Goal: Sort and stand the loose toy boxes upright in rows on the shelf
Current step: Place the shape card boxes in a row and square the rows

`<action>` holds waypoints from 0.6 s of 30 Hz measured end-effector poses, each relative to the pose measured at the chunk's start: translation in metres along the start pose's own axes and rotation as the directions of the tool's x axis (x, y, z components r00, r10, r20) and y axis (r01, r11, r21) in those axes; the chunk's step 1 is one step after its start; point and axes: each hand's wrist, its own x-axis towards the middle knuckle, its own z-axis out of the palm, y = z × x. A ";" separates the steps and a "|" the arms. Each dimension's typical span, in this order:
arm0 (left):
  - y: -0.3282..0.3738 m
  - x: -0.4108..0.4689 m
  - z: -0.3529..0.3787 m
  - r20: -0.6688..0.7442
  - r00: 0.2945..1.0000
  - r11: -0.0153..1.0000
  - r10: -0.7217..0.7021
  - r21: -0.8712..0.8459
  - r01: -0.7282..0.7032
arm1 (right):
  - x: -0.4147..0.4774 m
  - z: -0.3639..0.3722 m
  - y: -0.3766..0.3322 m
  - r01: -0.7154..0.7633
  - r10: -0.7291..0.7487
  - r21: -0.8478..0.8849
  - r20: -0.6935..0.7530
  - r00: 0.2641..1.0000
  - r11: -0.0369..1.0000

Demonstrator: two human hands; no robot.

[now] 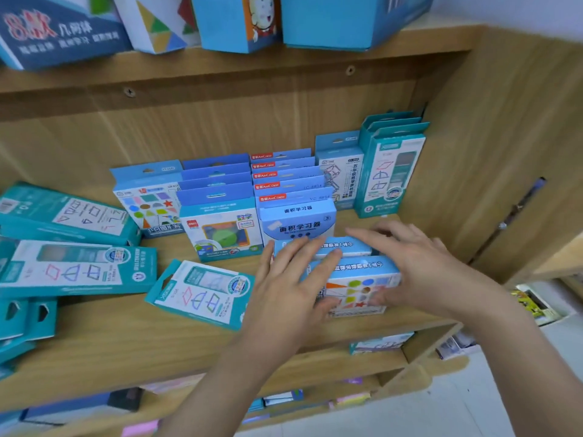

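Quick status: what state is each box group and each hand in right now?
two light blue boxes: standing on edge, one behind the other, under both hands.
left hand: open, fingers flat on them.
right hand: open, fingers spread over them.
loose teal box: lying flat, askew.
teal pile: lying flat, unsorted.
back rows: upright.

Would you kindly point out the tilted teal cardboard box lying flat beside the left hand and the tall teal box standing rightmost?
Flat teal cardboard box (pixel 202 294): head view, printed front face.
Tall upright teal box (pixel 390 178): head view, front panel.
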 end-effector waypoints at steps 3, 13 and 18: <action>0.004 -0.002 0.001 -0.099 0.995 1.000 0.005 0.024 -0.002 | -0.007 0.005 0.018 0.016 0.002 0.416 -0.043 0.999 0.909; 0.011 0.017 -0.029 0.054 0.998 0.995 0.015 0.102 -0.020 | -0.010 0.030 0.025 0.044 0.287 0.908 -0.177 0.941 0.416; 0.008 0.013 -0.078 -0.032 0.943 0.835 -0.331 -0.476 0.277 | -0.011 0.031 0.021 0.127 0.424 0.911 -0.302 0.854 0.393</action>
